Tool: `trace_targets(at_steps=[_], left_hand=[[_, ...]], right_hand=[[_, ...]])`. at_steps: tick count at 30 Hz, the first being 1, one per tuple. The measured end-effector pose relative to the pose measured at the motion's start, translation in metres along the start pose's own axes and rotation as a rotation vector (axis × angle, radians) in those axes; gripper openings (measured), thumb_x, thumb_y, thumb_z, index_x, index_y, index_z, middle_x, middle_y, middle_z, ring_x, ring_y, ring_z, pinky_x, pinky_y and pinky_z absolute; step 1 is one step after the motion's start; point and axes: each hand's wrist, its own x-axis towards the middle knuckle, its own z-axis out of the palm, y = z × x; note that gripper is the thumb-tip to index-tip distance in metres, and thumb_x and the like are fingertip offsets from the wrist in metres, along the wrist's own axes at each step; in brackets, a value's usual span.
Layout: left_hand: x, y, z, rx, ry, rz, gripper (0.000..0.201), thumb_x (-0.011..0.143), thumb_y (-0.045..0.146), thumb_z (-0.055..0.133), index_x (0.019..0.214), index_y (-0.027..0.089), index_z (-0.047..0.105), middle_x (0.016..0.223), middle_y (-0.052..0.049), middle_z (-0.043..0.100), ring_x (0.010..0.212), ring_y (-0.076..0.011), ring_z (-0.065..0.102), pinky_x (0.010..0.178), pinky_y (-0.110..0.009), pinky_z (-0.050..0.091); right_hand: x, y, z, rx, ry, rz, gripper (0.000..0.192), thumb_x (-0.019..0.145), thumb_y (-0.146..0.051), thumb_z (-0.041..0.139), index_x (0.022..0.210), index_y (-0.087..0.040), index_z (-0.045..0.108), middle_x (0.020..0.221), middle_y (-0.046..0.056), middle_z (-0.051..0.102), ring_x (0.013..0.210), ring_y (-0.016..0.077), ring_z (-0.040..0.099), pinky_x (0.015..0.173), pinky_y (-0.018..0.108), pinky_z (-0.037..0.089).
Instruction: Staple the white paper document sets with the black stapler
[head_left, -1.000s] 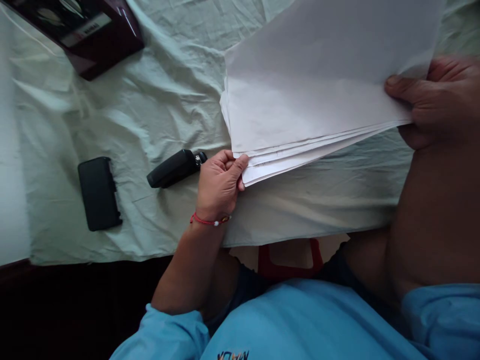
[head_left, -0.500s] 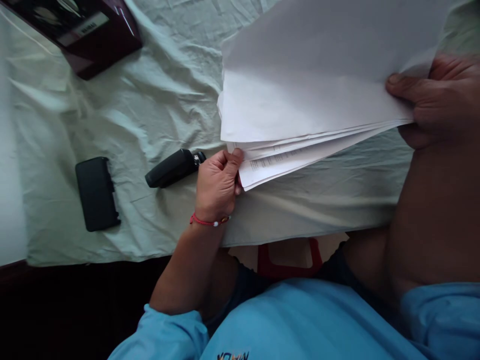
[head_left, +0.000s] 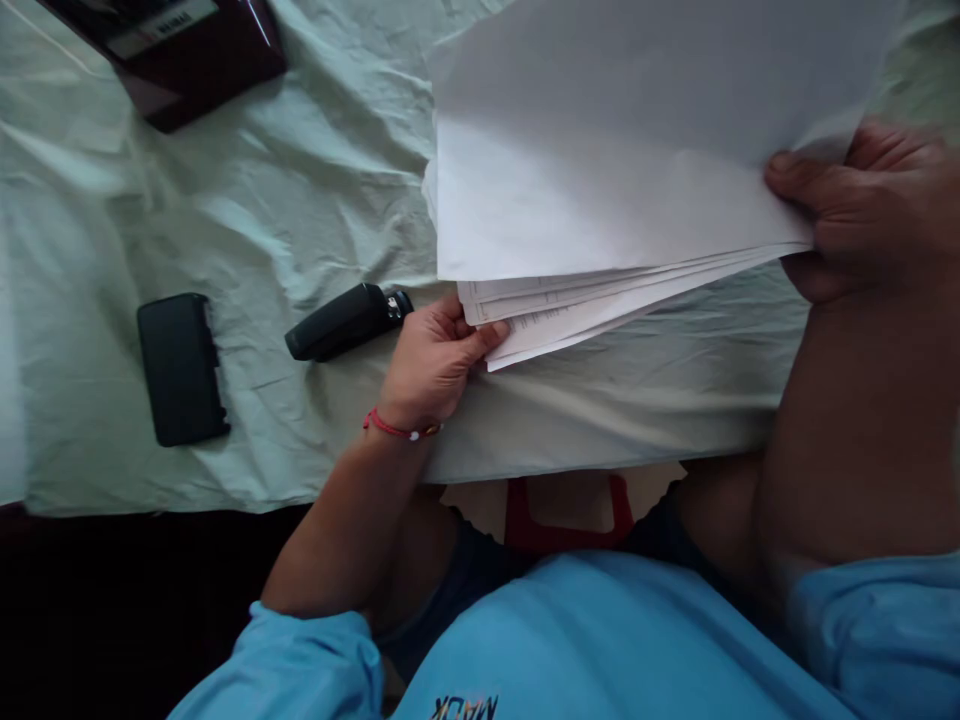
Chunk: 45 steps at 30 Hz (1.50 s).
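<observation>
A stack of white paper sheets [head_left: 600,190] is held up over the cloth, tilted, its edges fanned out on the near side. The top sheet's visible face is blank; print shows along the edges of lower sheets. At the right end my right hand [head_left: 862,215] grips the stack, thumb on top and fingers underneath. My left hand [head_left: 431,360], with a red string bracelet [head_left: 397,428] on the wrist, pinches the lower sheets at their near left corner. Just left of that hand lies a black hair trimmer or similar device [head_left: 341,322].
Wrinkled pale green cloth [head_left: 300,430] covers the surface. A black rectangular case [head_left: 182,370] lies at the left, and a dark maroon box [head_left: 217,75] stands at the back left. Below the near edge is part of a red stool [head_left: 517,515].
My left thumb has slid right along the sheet edges, and the lower sheets sit closer together. The right hand keeps its grip. The whole view has shifted slightly.
</observation>
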Motion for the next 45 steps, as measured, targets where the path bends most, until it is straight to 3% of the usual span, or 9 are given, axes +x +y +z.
trace_targets(at_steps=[4, 9, 13, 17, 20, 26, 38, 42, 45], left_hand=[[0.000, -0.004, -0.003, 0.024, 0.040, -0.035, 0.032, 0.074, 0.033, 0.101, 0.094, 0.017, 0.083, 0.082, -0.004, 0.082, 0.066, -0.0161, 0.074, 0.057, -0.024, 0.058], [0.000, -0.001, -0.003, -0.102, -0.030, -0.012, 0.036, 0.071, 0.020, 0.095, 0.104, 0.015, 0.081, 0.096, -0.008, 0.084, 0.090, -0.0237, 0.081, 0.080, -0.032, 0.067], [0.002, 0.004, -0.008, -0.238, -0.058, -0.018, 0.042, 0.063, 0.007, 0.076, 0.103, 0.018, 0.078, 0.090, -0.004, 0.081, 0.093, -0.0236, 0.081, 0.086, -0.035, 0.067], [0.005, 0.010, -0.007, -0.343, 0.006, -0.024, 0.020, 0.080, 0.033, 0.069, 0.092, 0.018, 0.076, 0.081, -0.008, 0.077, 0.094, -0.0286, 0.080, 0.084, -0.040, 0.070], [0.005, 0.010, -0.001, -0.309, 0.075, -0.045, 0.032, 0.092, 0.052, 0.070, 0.091, 0.020, 0.073, 0.082, -0.009, 0.077, 0.105, -0.0309, 0.080, 0.088, -0.041, 0.070], [0.003, 0.002, 0.006, -0.246, 0.081, -0.014, 0.023, 0.087, 0.026, 0.085, 0.104, 0.020, 0.072, 0.107, -0.009, 0.081, 0.126, -0.0304, 0.075, 0.108, -0.047, 0.065], [0.008, 0.007, 0.024, -0.255, 0.311, 0.119, 0.015, 0.094, 0.034, 0.082, 0.098, 0.022, 0.076, 0.109, -0.007, 0.083, 0.135, -0.0283, 0.071, 0.111, -0.041, 0.064], [0.009, 0.010, 0.023, -0.275, 0.251, 0.088, 0.017, 0.102, 0.038, 0.070, 0.101, 0.022, 0.075, 0.112, -0.008, 0.083, 0.134, -0.0278, 0.072, 0.108, -0.043, 0.065], [0.009, 0.011, 0.020, -0.263, 0.175, 0.077, 0.020, 0.095, 0.040, 0.080, 0.101, 0.022, 0.074, 0.115, -0.007, 0.084, 0.133, -0.0293, 0.073, 0.107, -0.044, 0.065]], right_hand=[[-0.003, -0.003, 0.003, -0.033, 0.040, 0.016, 0.043, 0.055, -0.046, 0.101, 0.087, -0.029, 0.078, 0.107, 0.005, 0.080, 0.089, 0.0248, 0.076, 0.083, 0.047, 0.068], [-0.001, 0.000, 0.002, 0.008, 0.050, 0.004, 0.037, 0.056, -0.038, 0.099, 0.085, -0.026, 0.078, 0.098, 0.002, 0.078, 0.085, 0.0231, 0.074, 0.086, 0.050, 0.067], [-0.001, 0.008, -0.006, -0.074, 0.025, 0.007, 0.035, 0.068, -0.037, 0.096, 0.096, -0.025, 0.079, 0.111, 0.007, 0.079, 0.100, 0.0284, 0.077, 0.091, 0.052, 0.065], [-0.003, 0.013, -0.012, -0.114, -0.031, -0.005, 0.040, 0.071, -0.044, 0.096, 0.100, -0.023, 0.078, 0.117, 0.008, 0.078, 0.106, 0.0299, 0.077, 0.093, 0.054, 0.065], [-0.003, 0.016, -0.014, -0.108, -0.051, 0.010, 0.041, 0.068, -0.046, 0.097, 0.098, -0.025, 0.078, 0.116, 0.009, 0.078, 0.101, 0.0299, 0.077, 0.086, 0.051, 0.065], [-0.004, 0.015, -0.017, -0.118, -0.040, 0.008, 0.035, 0.067, -0.042, 0.098, 0.093, -0.026, 0.081, 0.109, 0.008, 0.079, 0.091, 0.0254, 0.075, 0.084, 0.050, 0.062], [-0.005, -0.006, -0.008, -0.079, 0.017, -0.011, 0.020, 0.079, -0.039, 0.089, 0.094, -0.027, 0.082, 0.108, 0.006, 0.079, 0.095, 0.0257, 0.077, 0.083, 0.047, 0.064], [-0.005, -0.001, -0.005, -0.061, 0.023, -0.050, 0.025, 0.073, -0.040, 0.091, 0.092, -0.026, 0.082, 0.101, 0.004, 0.079, 0.095, 0.0270, 0.077, 0.086, 0.050, 0.065], [-0.007, 0.001, -0.007, -0.099, 0.046, -0.011, 0.031, 0.071, -0.045, 0.094, 0.094, -0.028, 0.083, 0.105, 0.001, 0.080, 0.102, 0.0295, 0.078, 0.095, 0.055, 0.065]])
